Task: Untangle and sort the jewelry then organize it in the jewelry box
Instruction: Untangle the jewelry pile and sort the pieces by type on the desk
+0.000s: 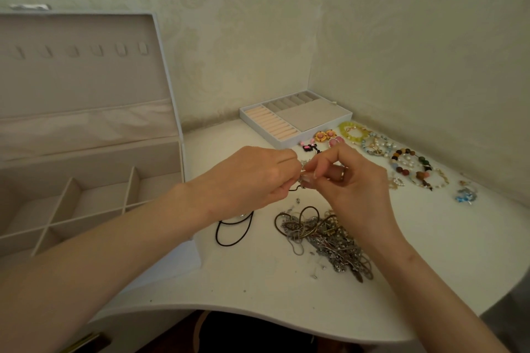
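My left hand (252,178) and my right hand (350,183) meet above the white table (430,252), both pinching the end of a black cord necklace (233,231) whose loop hangs down onto the table. A small silvery piece sits between the fingertips. A tangled heap of silver and bronze chains (324,235) lies just below my right hand. The open jewelry box (86,175) stands at the left, lid up, its divided compartments showing nothing inside.
A removable tray (295,119) with ring rolls sits at the back by the wall corner. Sorted pieces lie at the right: pink earrings (325,136), a yellow-green bracelet (354,130), beaded bracelets (410,163), a blue item (466,195). The table's curved front edge is near me.
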`<state>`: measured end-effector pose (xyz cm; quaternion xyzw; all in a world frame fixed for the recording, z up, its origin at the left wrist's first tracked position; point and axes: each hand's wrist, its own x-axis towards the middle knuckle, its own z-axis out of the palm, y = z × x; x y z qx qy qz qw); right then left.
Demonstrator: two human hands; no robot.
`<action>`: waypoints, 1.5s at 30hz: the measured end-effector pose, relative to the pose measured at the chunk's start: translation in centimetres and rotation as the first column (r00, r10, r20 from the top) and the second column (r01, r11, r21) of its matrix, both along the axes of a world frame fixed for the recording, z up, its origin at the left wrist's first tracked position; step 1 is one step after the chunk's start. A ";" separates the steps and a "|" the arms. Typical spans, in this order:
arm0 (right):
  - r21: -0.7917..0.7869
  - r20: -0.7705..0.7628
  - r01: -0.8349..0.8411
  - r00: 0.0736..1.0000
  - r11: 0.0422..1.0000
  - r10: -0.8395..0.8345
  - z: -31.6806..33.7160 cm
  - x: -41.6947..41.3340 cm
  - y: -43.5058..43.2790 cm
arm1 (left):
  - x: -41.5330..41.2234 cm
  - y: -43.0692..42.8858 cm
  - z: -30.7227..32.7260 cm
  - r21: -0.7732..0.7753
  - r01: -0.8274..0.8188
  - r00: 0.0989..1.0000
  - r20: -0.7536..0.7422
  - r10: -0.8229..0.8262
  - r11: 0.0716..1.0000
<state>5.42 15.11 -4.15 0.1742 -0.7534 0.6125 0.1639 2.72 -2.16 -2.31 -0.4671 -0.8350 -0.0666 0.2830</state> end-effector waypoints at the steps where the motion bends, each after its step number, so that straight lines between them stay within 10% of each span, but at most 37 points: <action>1: 0.005 0.002 -0.001 1.000 1.000 0.001 0.0 0.0 0.0 | 0.0 0.0 0.0 -0.003 0.000 1.000 -0.001 0.000 1.000; 11: 0.183 -0.196 0.113 0.978 0.977 -0.076 -0.3 0.2 -0.1 | -0.2 -0.2 0.1 0.047 -0.052 0.995 0.083 0.048 0.998; 31: 0.128 0.003 0.023 1.000 0.991 -0.024 -0.3 -0.2 0.2 | -0.4 -0.3 -0.2 0.130 -0.064 0.978 0.205 0.036 0.989; 45: 0.357 -0.460 0.287 0.882 0.889 -0.100 0.3 -1.2 1.3 | -0.1 -0.3 0.2 0.245 -0.119 0.955 0.294 0.043 0.962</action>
